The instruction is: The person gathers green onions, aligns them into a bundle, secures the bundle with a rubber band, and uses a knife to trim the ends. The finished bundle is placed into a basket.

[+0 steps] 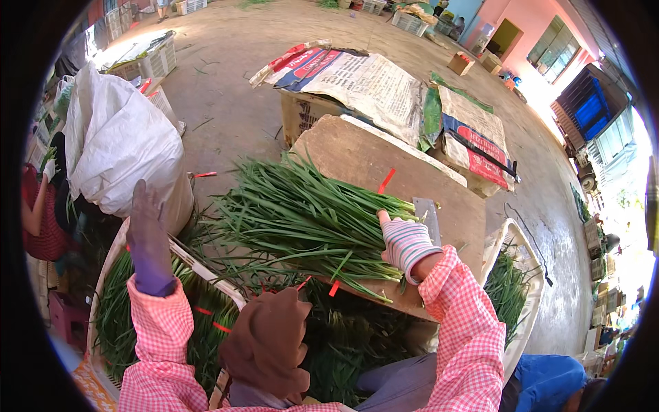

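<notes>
A loose heap of garlic chives lies across a worn wooden board, pale stem ends to the right and leaf tips hanging over the left side. My right hand, in a striped knit glove, grips the heap near the stem ends; part of the fingers is hidden. Just beyond it, a flat metal blade lies on the board, partly covered. My left hand, in a dark glove, is raised empty with fingers extended, above a white plastic crate of chives. A white woven sack stands just beyond that hand.
Red ties lie about the board. Behind it, printed fertilizer sacks cover crates. Another crate of chives stands at right. A person is at far left, and someone in blue is at lower right.
</notes>
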The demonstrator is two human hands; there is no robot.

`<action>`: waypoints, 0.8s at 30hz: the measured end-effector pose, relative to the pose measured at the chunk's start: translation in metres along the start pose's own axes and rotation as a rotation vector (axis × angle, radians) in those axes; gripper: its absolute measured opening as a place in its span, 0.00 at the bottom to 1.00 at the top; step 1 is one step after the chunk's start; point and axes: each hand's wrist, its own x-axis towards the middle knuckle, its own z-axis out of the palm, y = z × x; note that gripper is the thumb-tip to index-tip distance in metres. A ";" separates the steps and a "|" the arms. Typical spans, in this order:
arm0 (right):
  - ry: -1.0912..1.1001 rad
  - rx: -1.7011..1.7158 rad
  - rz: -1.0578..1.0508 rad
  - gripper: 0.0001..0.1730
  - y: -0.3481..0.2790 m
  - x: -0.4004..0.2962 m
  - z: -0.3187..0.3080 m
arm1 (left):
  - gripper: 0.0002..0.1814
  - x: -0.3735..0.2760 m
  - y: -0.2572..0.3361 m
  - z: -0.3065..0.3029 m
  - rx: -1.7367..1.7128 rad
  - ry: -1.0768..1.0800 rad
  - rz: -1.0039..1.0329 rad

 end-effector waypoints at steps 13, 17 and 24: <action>0.055 0.085 0.022 0.47 0.035 -0.021 -0.009 | 0.66 -0.087 -0.008 0.254 0.744 -1.135 0.699; 0.198 0.304 0.326 0.22 0.104 -0.058 0.027 | 0.66 -0.085 -0.003 0.255 0.789 -1.216 0.760; 0.090 0.151 0.279 0.13 0.088 -0.069 0.076 | 0.66 -0.087 0.010 0.259 0.894 -1.250 0.770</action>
